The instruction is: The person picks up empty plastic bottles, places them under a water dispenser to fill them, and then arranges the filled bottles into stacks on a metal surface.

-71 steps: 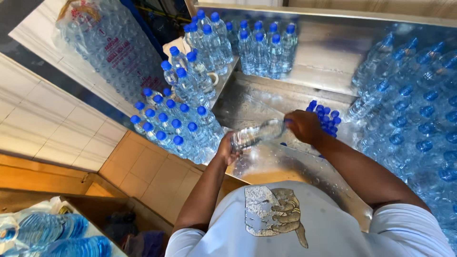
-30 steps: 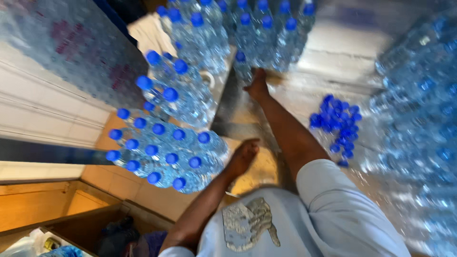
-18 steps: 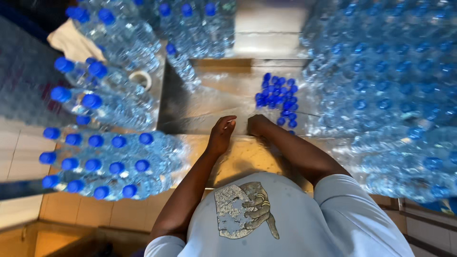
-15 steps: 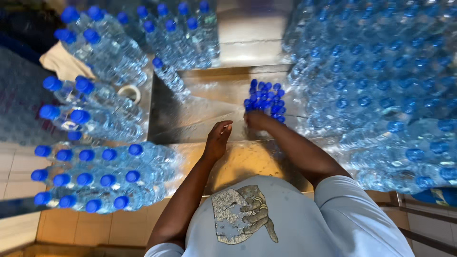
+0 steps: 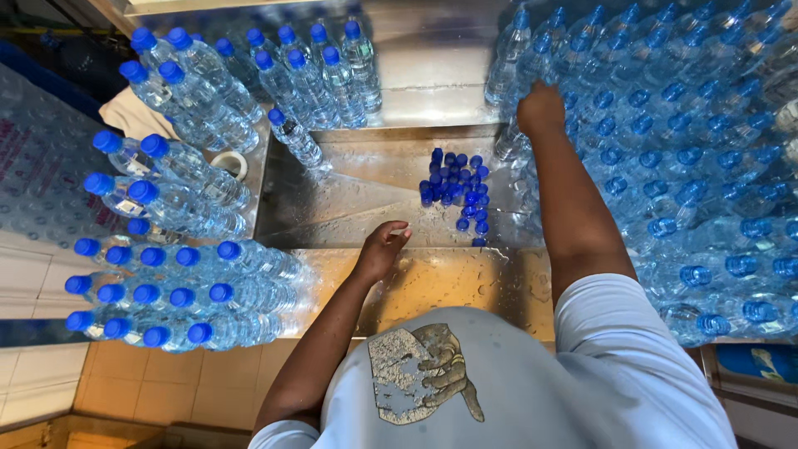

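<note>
My right hand (image 5: 540, 108) reaches forward into the dense mass of blue-capped water bottles (image 5: 690, 166) on the right. Its fingers curl down among the caps, and I cannot see whether they grip a bottle. My left hand (image 5: 382, 247) hangs over the wet front ledge (image 5: 432, 283) of a steel basin (image 5: 374, 191), fingers loosely apart and holding nothing. A pile of loose blue caps (image 5: 453, 187) lies in the basin between my hands.
More blue-capped bottles are grouped at the left (image 5: 191, 283) and at the back (image 5: 307, 75). One bottle (image 5: 295, 137) stands at the basin's back left corner. A white tape roll (image 5: 229, 164) and a pale cloth (image 5: 133, 112) lie among the left bottles. Tiled wall shows below.
My right hand has moved from beside the cap pile up and to the right, into the bottles. My left hand has stayed over the front ledge. The view has tilted a little.
</note>
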